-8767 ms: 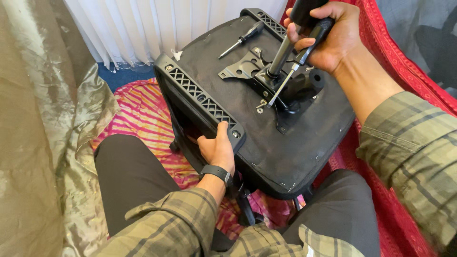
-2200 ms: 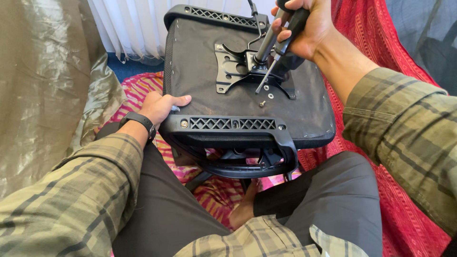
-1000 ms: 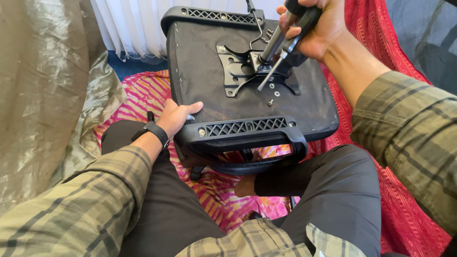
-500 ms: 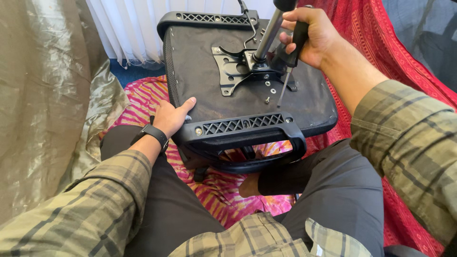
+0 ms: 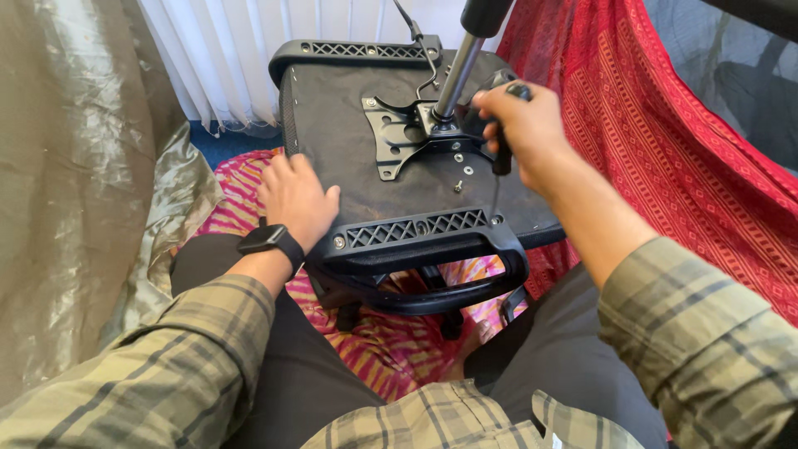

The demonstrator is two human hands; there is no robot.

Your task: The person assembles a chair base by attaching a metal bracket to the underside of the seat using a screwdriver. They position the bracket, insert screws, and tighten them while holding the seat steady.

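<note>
Since half a second ago, right hand (image 5: 524, 125) lowered, black-handled screwdriver (image 5: 501, 154) now upright, tip down beside the loose silver screws (image 5: 462, 170) on the upturned black office-chair seat (image 5: 366, 179); left hand (image 5: 295, 198) shifted little, spread flat on the seat's near left edge, holding nothing. Right grip wrapped tight round the screwdriver handle. Seat propped across the lap, black metal mounting plate (image 5: 399, 137) and chrome gas-lift column (image 5: 455, 75) at its centre. Judged partway: some screws lying loose off the plate, plate not clearly fastened or freed

Loose bolts (image 5: 462, 169) on upturned chair seat (image 5: 349, 175)
</note>
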